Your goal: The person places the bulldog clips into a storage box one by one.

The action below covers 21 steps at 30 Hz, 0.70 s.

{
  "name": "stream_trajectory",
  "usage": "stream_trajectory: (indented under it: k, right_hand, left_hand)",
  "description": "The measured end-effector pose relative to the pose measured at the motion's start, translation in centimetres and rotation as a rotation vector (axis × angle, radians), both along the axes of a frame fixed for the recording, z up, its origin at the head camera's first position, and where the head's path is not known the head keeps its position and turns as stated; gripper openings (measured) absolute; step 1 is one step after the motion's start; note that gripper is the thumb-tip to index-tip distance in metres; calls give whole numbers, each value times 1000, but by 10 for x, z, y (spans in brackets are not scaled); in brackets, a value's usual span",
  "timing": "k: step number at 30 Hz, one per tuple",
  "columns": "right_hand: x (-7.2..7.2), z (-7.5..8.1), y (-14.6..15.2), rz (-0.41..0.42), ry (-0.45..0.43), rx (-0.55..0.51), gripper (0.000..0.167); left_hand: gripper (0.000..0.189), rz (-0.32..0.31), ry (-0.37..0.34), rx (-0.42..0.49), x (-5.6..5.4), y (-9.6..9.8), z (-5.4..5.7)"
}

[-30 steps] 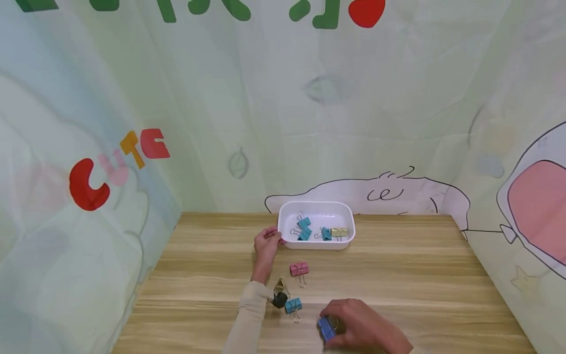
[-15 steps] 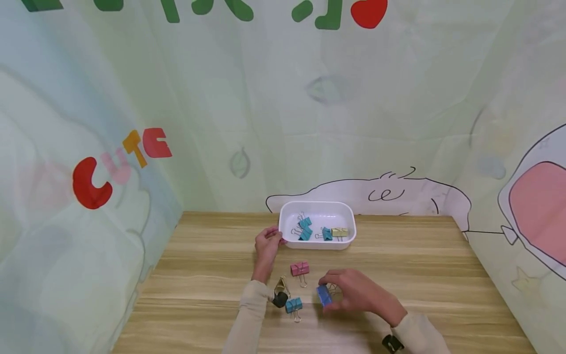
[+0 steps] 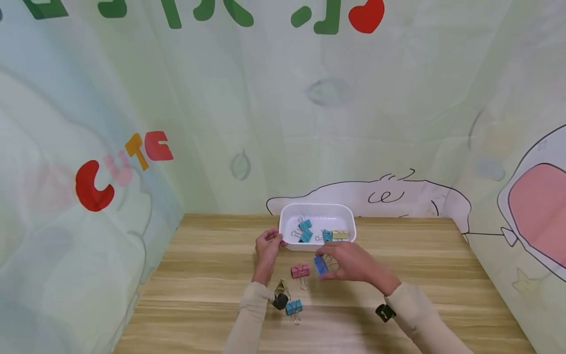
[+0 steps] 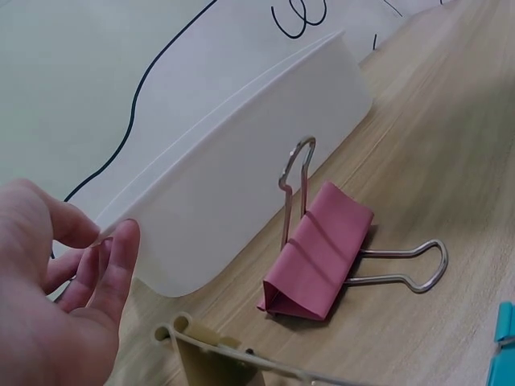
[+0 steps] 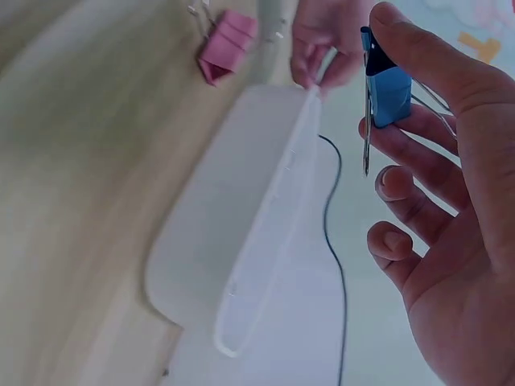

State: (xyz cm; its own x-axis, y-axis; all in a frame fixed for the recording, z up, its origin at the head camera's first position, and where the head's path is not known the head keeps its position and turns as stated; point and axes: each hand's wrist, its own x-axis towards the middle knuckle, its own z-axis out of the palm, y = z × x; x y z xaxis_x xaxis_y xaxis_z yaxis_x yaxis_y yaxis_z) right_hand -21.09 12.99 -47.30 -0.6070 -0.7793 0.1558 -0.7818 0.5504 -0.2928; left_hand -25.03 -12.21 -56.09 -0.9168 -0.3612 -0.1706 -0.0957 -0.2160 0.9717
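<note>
My right hand (image 3: pixel 353 263) pinches a blue binder clip (image 3: pixel 320 266) between thumb and fingers, just in front of the white tray (image 3: pixel 325 247). In the right wrist view that binder clip (image 5: pixel 392 95) is held near its ends, its wire handles sticking out. My left hand (image 3: pixel 267 248) grips the tray's left front corner; in the left wrist view thumb and fingers (image 4: pixel 122 261) meet on the rim. Inside the tray lie several teal binder clips (image 3: pixel 305 235) and a yellow one (image 3: pixel 339 235). A pink binder clip (image 4: pixel 318 249) sits on the table below the tray.
On the wooden table (image 3: pixel 212 255), a gold binder clip (image 3: pixel 281 286) and a teal binder clip (image 3: pixel 294 308) lie by the left forearm. A printed curtain (image 3: pixel 212 123) stands right behind the tray.
My right hand has carried the blue binder clip from the table's front up and away toward the tray. My left hand has stayed at the tray's corner.
</note>
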Motion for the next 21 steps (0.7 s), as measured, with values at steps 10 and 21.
stream_trajectory:
  k: [10,21]
  right_hand:
    - [-39,26,-6,-110,-79,-92,56]
    - [-68,43,-20,-194,-140,-136,62]
  left_hand:
    - [31,10,-15,-6,1,2,0]
    - [30,7,-19,-7,2,3,2]
